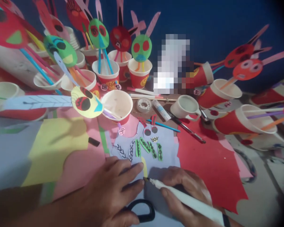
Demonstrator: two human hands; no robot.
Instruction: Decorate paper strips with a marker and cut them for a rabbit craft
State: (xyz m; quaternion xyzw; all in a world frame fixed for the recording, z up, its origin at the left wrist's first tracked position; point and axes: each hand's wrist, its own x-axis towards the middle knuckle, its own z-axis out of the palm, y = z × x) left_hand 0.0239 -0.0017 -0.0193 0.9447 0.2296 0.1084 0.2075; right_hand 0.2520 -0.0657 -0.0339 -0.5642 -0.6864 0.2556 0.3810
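yellow strip at the marker tip; looked like the inking step

step in hand, by my read: decorating the yellow strip (145, 168); it lay on the blue-grey sheet (168, 150) between the two hands, part of it hidden by fingers; couldn't make out any finished pattern on it

right hand (186, 186) held a white marker (191, 199) in a writing grip, dark tip down at the strip's lower end; left hand (115, 186) was palm down with fingers apart, index fingertip at the strip's edge, probably bracing it; a black loop handle (152, 212) sat by the left thumb; couldn't tell whether that hand gripped it

further up the same sheet: four green strips (159, 152) with dark patterns; pale blue leaf shapes (119, 151) with dark chevrons; a small toothed yellow piece (154, 139); all looked inked, so the yellow strip seemed the one being worked

next move, as i judged it, called for short light strokes with the left fingertips pinning the strip; narrow paper, could've slid or twisted if the tip dragged; fingertips close enough to smear wet ink; nearest paper cup (126, 119) stood beyond the sheet, out of the way
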